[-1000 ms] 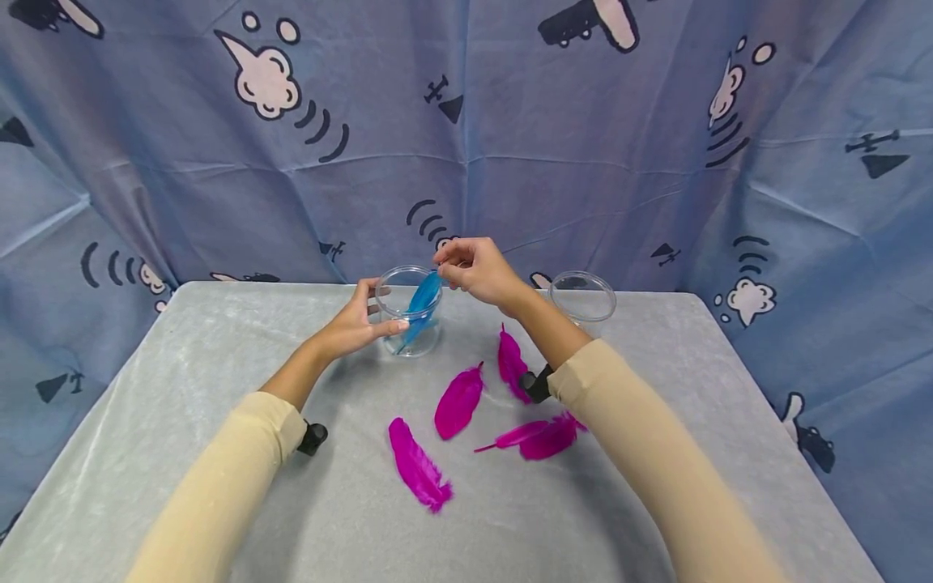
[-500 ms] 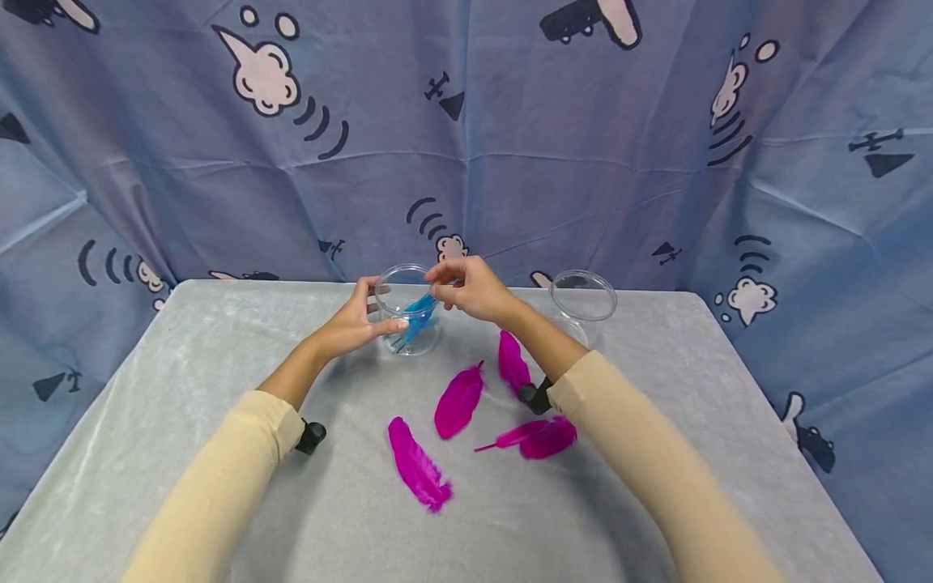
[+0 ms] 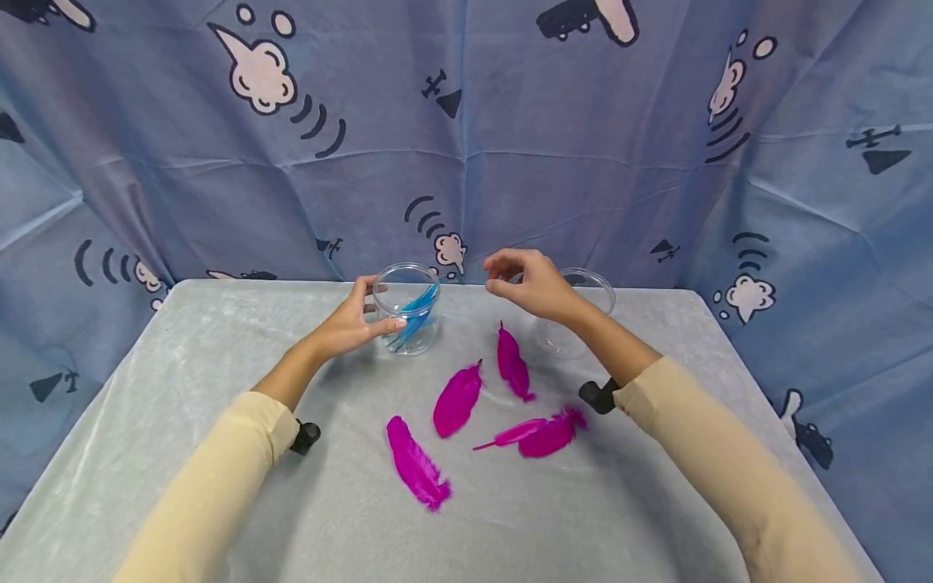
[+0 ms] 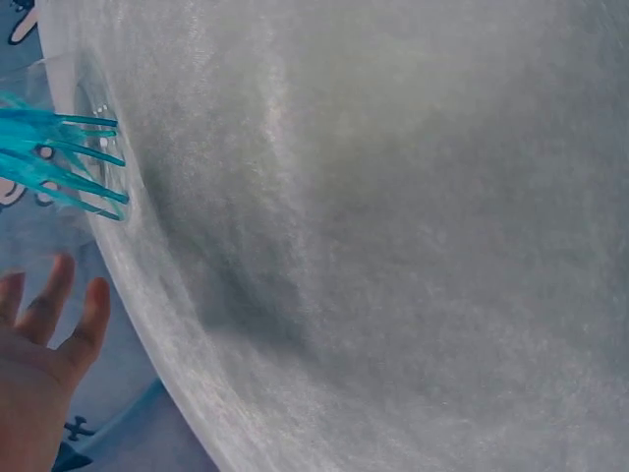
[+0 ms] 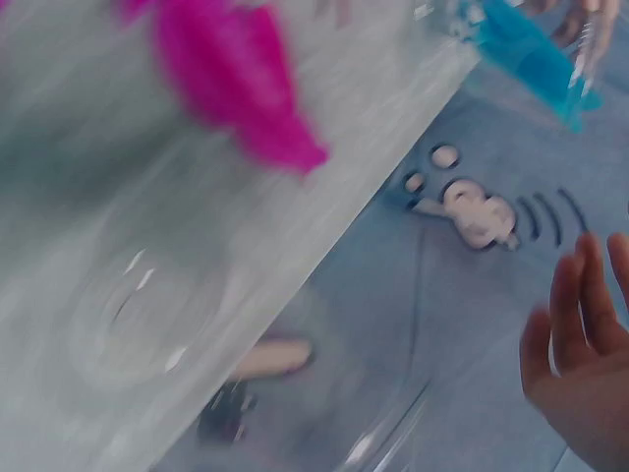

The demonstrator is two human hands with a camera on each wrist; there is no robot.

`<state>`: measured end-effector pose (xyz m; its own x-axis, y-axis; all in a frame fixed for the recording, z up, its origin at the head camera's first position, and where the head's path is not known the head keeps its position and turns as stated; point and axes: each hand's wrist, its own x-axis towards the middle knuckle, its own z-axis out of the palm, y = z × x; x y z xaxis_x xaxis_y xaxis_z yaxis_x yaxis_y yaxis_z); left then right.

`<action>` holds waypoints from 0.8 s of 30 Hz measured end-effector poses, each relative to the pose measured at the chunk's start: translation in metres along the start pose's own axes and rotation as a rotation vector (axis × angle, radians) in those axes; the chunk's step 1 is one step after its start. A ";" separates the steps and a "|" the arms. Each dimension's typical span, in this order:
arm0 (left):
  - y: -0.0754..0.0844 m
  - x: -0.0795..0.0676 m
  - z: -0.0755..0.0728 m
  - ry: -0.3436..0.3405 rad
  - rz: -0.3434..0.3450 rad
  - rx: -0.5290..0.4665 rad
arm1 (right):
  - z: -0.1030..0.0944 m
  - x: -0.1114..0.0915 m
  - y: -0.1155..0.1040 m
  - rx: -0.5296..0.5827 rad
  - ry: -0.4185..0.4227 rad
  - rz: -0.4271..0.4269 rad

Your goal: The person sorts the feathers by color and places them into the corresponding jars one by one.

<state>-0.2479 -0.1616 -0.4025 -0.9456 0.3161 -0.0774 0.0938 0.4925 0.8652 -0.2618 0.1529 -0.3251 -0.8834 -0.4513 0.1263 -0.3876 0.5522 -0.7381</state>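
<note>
Jar [image 3: 405, 312] of blue feathers [image 3: 425, 300] gripped by left hand [image 3: 351, 325].
Across a gap rightward, right hand [image 3: 530, 283] is held relaxed; table edge [image 3: 317, 286] is seen behind the grip.

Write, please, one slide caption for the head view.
Left grip cups a clear jar with blue feathers; right grip empty; magenta feathers lie on the table.

I count one left hand [image 3: 350, 326], one right hand [image 3: 532, 283], two clear jars [image 3: 406, 313], two sleeves [image 3: 207, 478] and one table [image 3: 328, 494]. The pink feathers [image 3: 457, 399] are five, if I see correctly the overlapping pair. The blue feathers [image 3: 417, 314] overlap, so from here I cannot count them exactly.
</note>
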 end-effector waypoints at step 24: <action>-0.004 -0.010 0.001 0.026 -0.013 -0.082 | -0.049 -0.074 0.105 0.078 0.336 0.202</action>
<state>-0.2389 -0.1659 -0.4056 -0.9545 0.2880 -0.0772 0.0563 0.4283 0.9019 -0.2497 0.2787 -0.3798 -0.9818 -0.0773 0.1734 -0.1872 0.5457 -0.8168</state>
